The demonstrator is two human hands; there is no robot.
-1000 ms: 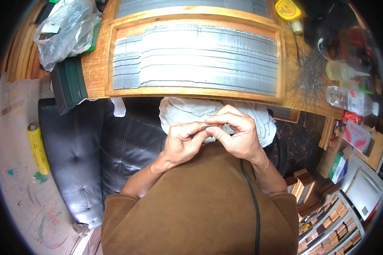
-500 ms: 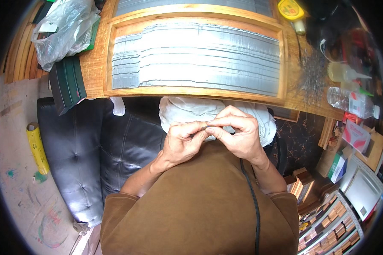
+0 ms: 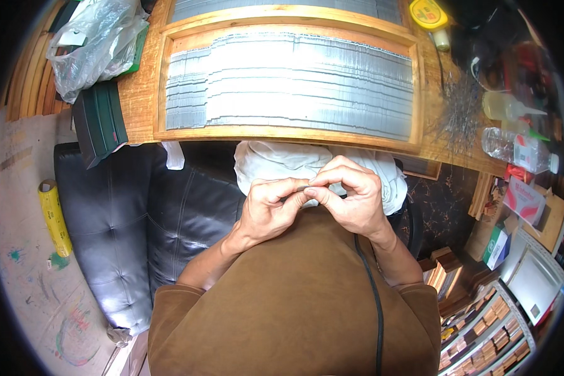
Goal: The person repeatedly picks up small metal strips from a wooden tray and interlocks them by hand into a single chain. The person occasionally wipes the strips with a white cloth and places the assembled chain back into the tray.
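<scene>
My left hand (image 3: 269,205) and my right hand (image 3: 353,195) meet in front of my chest, just short of the table edge. Both are closed in a pinch, thumbs against forefingers. Between the fingertips a sliver of a small, thin, dark piece (image 3: 302,188) shows; most of it is covered, so its kind cannot be made out. Beyond the hands, a shallow wooden tray (image 3: 282,134) holds several rows of thin grey strips (image 3: 357,84) packed closely together. White cloth (image 3: 276,163) lies bunched under the table edge, behind my fingers.
A black padded sofa (image 3: 116,213) and a yellow roll (image 3: 55,219) are at left. On the table sit a plastic bag (image 3: 97,50), a dark green box (image 3: 100,119), a yellow tape measure (image 3: 427,15), loose thin dark pieces (image 3: 460,119) and a clear bottle (image 3: 523,151).
Hardly anything differs. Both hands keep the same pinch in the same place, with only a very slight shift at the fingertips.
</scene>
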